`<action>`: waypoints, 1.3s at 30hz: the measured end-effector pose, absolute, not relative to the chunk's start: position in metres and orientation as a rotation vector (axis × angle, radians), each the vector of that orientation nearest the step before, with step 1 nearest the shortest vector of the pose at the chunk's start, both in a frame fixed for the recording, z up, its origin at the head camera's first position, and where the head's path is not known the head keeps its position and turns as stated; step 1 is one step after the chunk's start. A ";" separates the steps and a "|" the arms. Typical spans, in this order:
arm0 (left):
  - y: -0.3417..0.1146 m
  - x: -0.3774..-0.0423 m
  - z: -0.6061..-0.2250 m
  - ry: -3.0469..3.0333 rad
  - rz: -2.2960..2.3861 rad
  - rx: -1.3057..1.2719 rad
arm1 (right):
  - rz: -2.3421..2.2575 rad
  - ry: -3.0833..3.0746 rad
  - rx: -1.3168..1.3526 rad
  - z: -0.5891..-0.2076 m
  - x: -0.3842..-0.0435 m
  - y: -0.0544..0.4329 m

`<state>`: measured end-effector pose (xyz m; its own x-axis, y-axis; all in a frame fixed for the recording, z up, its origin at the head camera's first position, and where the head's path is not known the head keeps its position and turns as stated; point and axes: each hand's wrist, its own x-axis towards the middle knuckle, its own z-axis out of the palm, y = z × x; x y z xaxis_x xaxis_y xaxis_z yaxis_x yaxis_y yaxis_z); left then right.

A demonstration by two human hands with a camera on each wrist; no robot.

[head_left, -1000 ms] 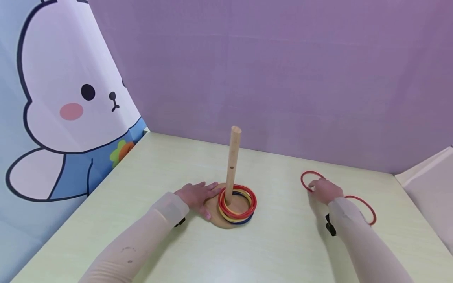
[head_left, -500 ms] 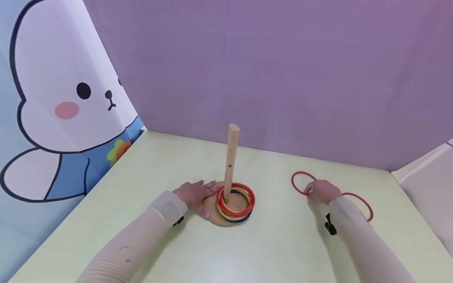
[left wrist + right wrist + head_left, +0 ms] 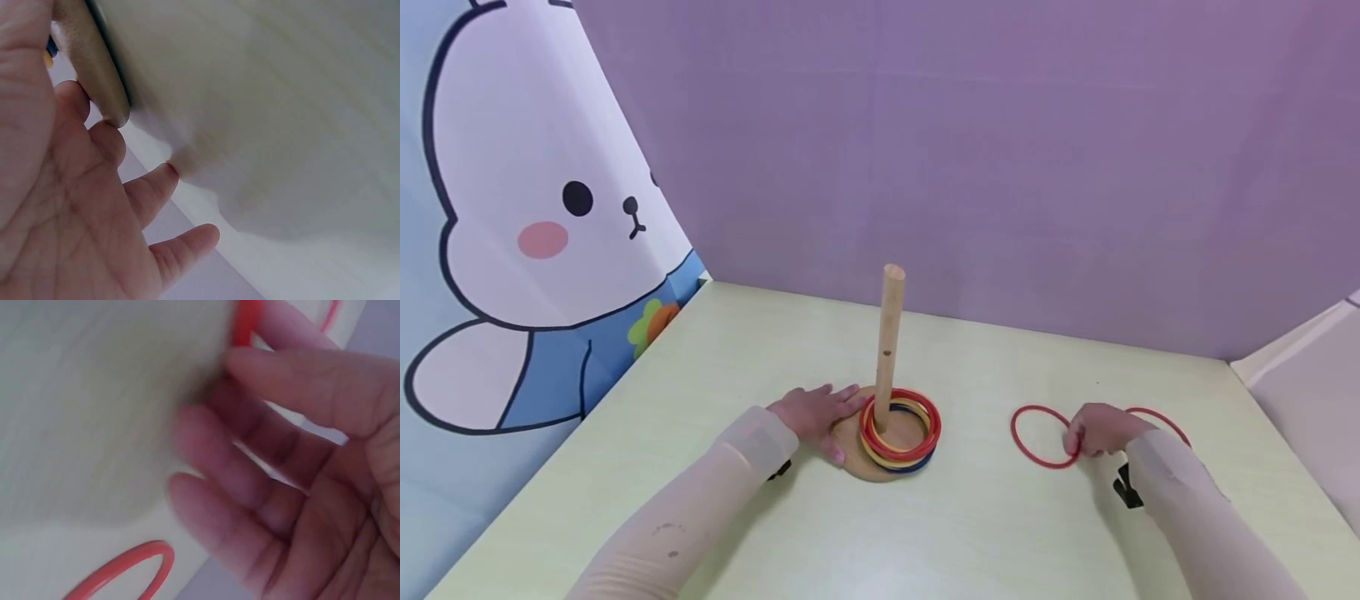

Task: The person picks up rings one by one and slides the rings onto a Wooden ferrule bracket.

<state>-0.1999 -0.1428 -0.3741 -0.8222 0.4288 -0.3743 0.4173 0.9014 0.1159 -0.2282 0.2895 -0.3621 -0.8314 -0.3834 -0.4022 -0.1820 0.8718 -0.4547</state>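
A wooden post (image 3: pixel 890 350) stands upright on a round wooden base (image 3: pixel 848 446). Stacked red, yellow and blue rings (image 3: pixel 935 429) lie around its foot. My left hand (image 3: pixel 816 417) rests at the base's left side with fingers spread; in the left wrist view fingertips touch the base's edge (image 3: pixel 94 69). Further right, my right hand (image 3: pixel 1101 429) pinches a red ring (image 3: pixel 1013 432) between thumb and finger. The right wrist view shows part of this ring (image 3: pixel 245 325) at the fingertips. A second red ring (image 3: pixel 1159 415) is partly hidden behind the right hand and forearm.
The pale tabletop (image 3: pixel 970 517) runs back to a purple wall (image 3: pixel 970 167). A cloth with a cartoon animal (image 3: pixel 550 208) hangs along the left edge. At the right is a white panel (image 3: pixel 1315 400).
My right hand has drawn the pinched red ring nearer along the table and a little to the right. The left hand stays at the base. The head view has shifted slightly.
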 end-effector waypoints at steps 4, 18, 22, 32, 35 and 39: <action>-0.143 -0.200 -0.374 2.665 0.035 0.616 | -0.695 2.426 -0.324 -0.360 -0.223 0.292; -0.146 -0.200 -0.375 2.665 0.025 0.622 | -1.019 2.483 -0.037 -0.367 -0.200 0.302; -0.148 -0.200 -0.377 2.653 0.052 0.605 | -1.085 2.510 0.017 -0.372 -0.195 0.297; -0.151 -0.197 -0.381 2.678 0.046 0.655 | -1.095 2.512 0.104 -0.383 -0.189 0.290; -0.152 -0.197 -0.381 2.678 0.044 0.654 | -1.083 2.517 0.103 -0.384 -0.189 0.289; -0.151 -0.197 -0.381 2.678 0.029 0.650 | -1.102 2.503 0.124 -0.385 -0.190 0.286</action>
<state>-0.1972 -0.1511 -0.3811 -0.8195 0.4452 -0.3607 0.4373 0.8928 0.1083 -0.1903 0.2863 -0.3854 -0.9158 -0.0788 -0.3939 0.2373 0.6851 -0.6887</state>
